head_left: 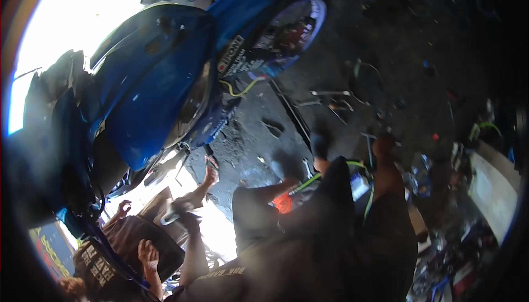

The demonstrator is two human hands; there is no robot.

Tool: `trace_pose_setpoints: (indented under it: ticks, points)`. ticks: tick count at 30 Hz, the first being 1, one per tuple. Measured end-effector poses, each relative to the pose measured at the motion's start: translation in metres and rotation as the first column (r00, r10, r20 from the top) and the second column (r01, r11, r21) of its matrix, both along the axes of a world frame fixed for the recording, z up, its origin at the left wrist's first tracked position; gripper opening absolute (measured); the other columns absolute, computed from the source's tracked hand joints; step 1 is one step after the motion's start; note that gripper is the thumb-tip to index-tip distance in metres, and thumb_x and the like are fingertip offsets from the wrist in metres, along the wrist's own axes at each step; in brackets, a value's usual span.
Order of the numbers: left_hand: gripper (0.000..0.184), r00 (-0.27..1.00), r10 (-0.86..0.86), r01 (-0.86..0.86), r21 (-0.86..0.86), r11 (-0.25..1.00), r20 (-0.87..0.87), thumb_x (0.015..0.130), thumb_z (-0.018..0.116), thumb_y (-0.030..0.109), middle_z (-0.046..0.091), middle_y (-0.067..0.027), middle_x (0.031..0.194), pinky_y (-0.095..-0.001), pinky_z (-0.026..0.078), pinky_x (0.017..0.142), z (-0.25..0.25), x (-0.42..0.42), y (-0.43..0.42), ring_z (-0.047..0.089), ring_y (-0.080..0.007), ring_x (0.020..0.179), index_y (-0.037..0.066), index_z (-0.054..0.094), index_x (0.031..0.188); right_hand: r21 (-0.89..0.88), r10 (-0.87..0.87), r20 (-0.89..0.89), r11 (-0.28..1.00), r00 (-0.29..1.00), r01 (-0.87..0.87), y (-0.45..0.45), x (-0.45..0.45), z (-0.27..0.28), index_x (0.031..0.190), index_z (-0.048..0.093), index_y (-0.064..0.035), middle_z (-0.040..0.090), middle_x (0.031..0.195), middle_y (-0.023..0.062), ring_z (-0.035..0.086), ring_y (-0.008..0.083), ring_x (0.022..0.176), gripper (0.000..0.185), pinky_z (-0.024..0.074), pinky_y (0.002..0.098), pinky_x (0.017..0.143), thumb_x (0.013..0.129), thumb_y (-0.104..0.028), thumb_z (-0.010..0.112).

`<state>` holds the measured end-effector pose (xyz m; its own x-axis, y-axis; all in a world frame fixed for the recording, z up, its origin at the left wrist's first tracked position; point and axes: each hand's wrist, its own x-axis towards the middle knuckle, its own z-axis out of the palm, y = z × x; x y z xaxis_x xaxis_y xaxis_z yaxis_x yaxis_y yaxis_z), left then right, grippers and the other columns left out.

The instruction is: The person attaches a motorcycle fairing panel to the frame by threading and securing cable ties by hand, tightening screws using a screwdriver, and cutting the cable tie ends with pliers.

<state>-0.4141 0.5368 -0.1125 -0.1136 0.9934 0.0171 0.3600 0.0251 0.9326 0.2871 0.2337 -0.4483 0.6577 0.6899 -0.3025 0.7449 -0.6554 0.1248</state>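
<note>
My left hand (187, 222), dark and blurred, is closed around a greyish object (175, 212) whose kind I cannot make out. It is at the lower left, below the blue motorcycle (154, 82). My right hand (384, 147) is low over the floor on the right, blurred, its fingers not distinct. Just beside it is a T-handle wrench (370, 148); whether the hand touches it I cannot tell. The motorcycle's front wheel (314, 29) and blue body panels fill the upper left, and a yellow cable (242, 89) hangs near its lower side.
Another person (121, 252) in a dark shirt sits close to the motorcycle, with a hand (147, 255) raised near my left arm. Tools (330, 94) lie scattered on the dark floor (419, 82). A pale panel (487, 178) and a heap of parts (441, 269) are at the right.
</note>
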Motion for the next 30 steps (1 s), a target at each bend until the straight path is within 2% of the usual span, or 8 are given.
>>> trace_pose_setpoints:
  ticks: [8,10,18,21,23,24,27,30]
  points:
    - [0.026,0.958,-0.130,0.198,-0.262,0.944,0.257,0.102,0.056,0.025,0.054,0.0023,0.085,-0.0224,0.043,0.059,-0.131,0.137,0.038,0.052,-0.0064,0.071,0.004,0.054,0.118,-0.267,-0.232,-0.246,0.949,0.941,0.164,-0.043,-0.018,-0.142,0.108,0.070,-0.0051,0.067,0.114,0.0204,0.062,0.0393,0.110,0.028,0.0473,0.0509,0.100,0.086,-0.022,0.064]
    - [0.040,0.883,-0.469,0.468,-0.023,0.883,-0.015,0.100,0.059,0.036,0.054,0.0014,0.087,-0.0239,0.042,0.062,-0.141,0.163,0.052,0.051,-0.0079,0.074,0.002,0.051,0.120,-0.219,-0.234,-0.249,0.959,0.940,0.181,-0.028,-0.014,-0.173,0.111,0.069,-0.0046,0.067,0.115,0.0205,0.062,0.0395,0.111,0.029,0.0470,0.0508,0.100,0.088,-0.021,0.064]
    - [0.072,0.903,-0.428,0.418,0.288,0.861,-0.033,0.096,0.048,0.065,0.053,0.0011,0.086,-0.0240,0.038,0.060,-0.155,0.165,0.055,0.046,-0.0072,0.067,0.004,0.041,0.133,0.453,-0.008,-0.192,0.886,0.981,0.096,0.193,0.015,-0.239,0.122,0.064,-0.0026,0.066,0.121,0.0206,0.060,0.0401,0.115,0.033,0.0460,0.0504,0.103,0.093,-0.017,0.061]
    - [0.053,0.940,-0.287,0.197,0.393,0.898,0.186,0.102,0.045,0.057,0.050,0.0034,0.080,-0.0237,0.032,0.055,-0.121,0.175,0.048,0.041,-0.0058,0.061,0.006,0.050,0.116,0.957,0.346,0.066,0.245,0.936,-0.158,0.301,0.018,-0.195,0.127,0.063,-0.0018,0.065,0.123,0.0207,0.060,0.0403,0.116,0.035,0.0457,0.0502,0.103,0.095,-0.016,0.060]
    - [0.048,0.938,-0.274,0.161,0.433,0.887,0.212,0.105,0.043,0.054,0.047,0.0029,0.073,-0.0248,0.033,0.054,-0.091,0.183,0.049,0.041,-0.0071,0.060,0.007,0.050,0.101,0.976,0.359,0.126,0.121,0.925,-0.180,0.379,0.003,-0.097,0.130,0.061,-0.0013,0.065,0.125,0.0208,0.060,0.0405,0.117,0.036,0.0454,0.0501,0.104,0.096,-0.015,0.060]
    - [0.047,0.948,-0.255,0.141,0.467,0.873,0.189,0.105,0.043,0.053,0.047,0.0022,0.072,-0.0253,0.034,0.054,-0.092,0.184,0.049,0.042,-0.0075,0.061,0.006,0.050,0.099,0.934,0.244,0.031,0.339,0.969,-0.115,0.405,-0.021,-0.026,0.131,0.061,-0.0011,0.066,0.122,0.0190,0.062,0.0360,0.111,0.035,0.0477,0.0476,0.098,0.098,-0.013,0.059]
    - [0.043,0.950,-0.233,0.118,0.449,0.885,0.210,0.107,0.042,0.046,0.048,0.0015,0.074,-0.0247,0.036,0.056,-0.086,0.210,0.039,0.044,-0.0082,0.062,0.004,0.051,0.103,0.966,0.593,0.211,-0.249,0.777,-0.072,0.462,-0.088,0.136,0.128,0.062,-0.0008,0.066,0.113,0.0153,0.062,0.0251,0.097,0.031,0.0506,0.0365,0.082,0.098,-0.010,0.061]
    - [0.035,0.959,-0.258,0.180,0.447,0.876,0.119,0.107,0.045,0.031,0.052,-0.0069,0.091,-0.0289,0.042,0.063,-0.110,0.235,0.032,0.050,-0.0151,0.071,-0.002,0.055,0.104,0.944,0.827,0.208,-0.310,0.523,0.115,0.458,-0.136,0.187,0.126,0.062,-0.0006,0.063,0.115,0.0131,0.061,0.0235,0.098,0.030,0.0504,0.0330,0.081,0.097,-0.010,0.064]
